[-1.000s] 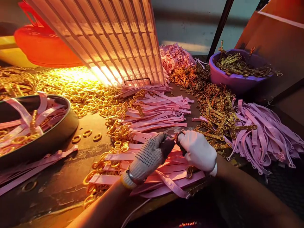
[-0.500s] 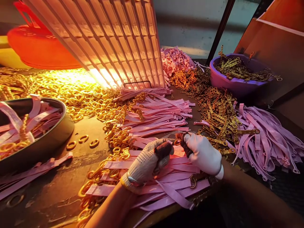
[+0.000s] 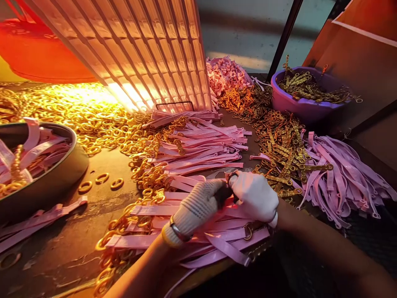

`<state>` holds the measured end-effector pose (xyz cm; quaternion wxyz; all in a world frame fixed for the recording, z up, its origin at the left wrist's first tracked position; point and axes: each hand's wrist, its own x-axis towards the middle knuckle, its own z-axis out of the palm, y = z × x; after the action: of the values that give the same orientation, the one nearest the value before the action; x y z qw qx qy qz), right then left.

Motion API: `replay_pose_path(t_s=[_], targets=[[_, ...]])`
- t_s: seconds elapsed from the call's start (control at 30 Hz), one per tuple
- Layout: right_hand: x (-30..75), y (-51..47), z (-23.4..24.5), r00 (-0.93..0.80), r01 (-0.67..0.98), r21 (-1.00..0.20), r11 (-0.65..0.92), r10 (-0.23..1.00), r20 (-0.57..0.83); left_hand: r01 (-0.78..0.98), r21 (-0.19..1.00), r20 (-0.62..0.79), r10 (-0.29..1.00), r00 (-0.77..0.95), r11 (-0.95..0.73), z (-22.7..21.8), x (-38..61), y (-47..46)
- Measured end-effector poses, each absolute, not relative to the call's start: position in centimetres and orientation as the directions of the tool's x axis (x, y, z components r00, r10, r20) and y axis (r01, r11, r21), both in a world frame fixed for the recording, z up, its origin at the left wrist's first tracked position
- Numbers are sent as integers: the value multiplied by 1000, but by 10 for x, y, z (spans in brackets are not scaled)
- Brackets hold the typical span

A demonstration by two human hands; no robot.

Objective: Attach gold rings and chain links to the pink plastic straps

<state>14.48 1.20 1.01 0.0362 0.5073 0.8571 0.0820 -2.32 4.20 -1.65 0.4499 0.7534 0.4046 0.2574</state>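
Note:
My left hand point(image 3: 198, 205), in a dotted knit glove with dark fingertips, is closed, its fingertips pressed against those of my right. My right hand point(image 3: 254, 195), in a white glove, is closed in a pinch at the same spot. Whatever small piece is between them is mostly hidden by the fingers. Beneath both hands lie pink straps point(image 3: 217, 248) in a loose layer, with gold rings point(image 3: 105, 244) at their left ends. Close to my right wrist, a brass ring fitting point(image 3: 249, 231) lies on the straps.
On the left stands a dark round pan point(image 3: 66, 171) holding pink straps and rings. A glowing ribbed panel point(image 3: 149, 54) rises behind a heap of gold rings point(image 3: 77, 111). To the right are brass chain links point(image 3: 279, 145), a purple basin point(image 3: 297, 105) and a pink strap bundle point(image 3: 344, 178).
My fingertips have come closer together, and the left hand has turned so its fingers point at the right hand. The whole view has shifted slightly left and up.

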Motion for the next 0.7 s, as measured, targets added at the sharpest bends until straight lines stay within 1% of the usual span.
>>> replay_pose_path(t_s=[0.03, 0.07, 0.13, 0.2, 0.27, 0.37, 0.43, 0.53, 0.6, 0.7], targets=[[146, 12, 11, -457, 877, 167, 450, 890, 4, 370, 882, 30, 820, 572, -291, -17, -22, 43], [146, 12, 13, -433, 890, 151, 430, 901, -9, 349, 896, 16, 805, 593, -276, -18, -22, 43], [149, 11, 17, -397, 913, 100, 396, 918, -19, 297, 943, -56, 803, 593, -153, -18, -24, 43], [151, 9, 20, -396, 917, 40, 396, 918, -22, 254, 967, -143, 826, 545, 0, -17, -26, 42], [153, 7, 22, -413, 911, 7, 413, 910, -38, 219, 973, -176, 847, 501, 72, -17, -29, 40], [153, 8, 20, -415, 910, -11, 415, 906, -84, 205, 978, -147, 851, 504, 47, -20, -30, 36], [152, 10, 17, -408, 913, -27, 408, 907, -106, 203, 979, -89, 860, 503, -17, -24, -29, 34], [153, 13, 15, -453, 891, -57, 450, 880, -141, 185, 977, -4, 869, 495, -101, -29, -27, 32], [154, 15, 14, -515, 856, -63, 512, 840, -172, 160, 982, 3, 870, 493, -95, -31, -26, 31], [154, 15, 14, -582, 807, -29, 589, 788, -202, 97, 995, -34, 873, 486, -16, -32, -23, 32]])
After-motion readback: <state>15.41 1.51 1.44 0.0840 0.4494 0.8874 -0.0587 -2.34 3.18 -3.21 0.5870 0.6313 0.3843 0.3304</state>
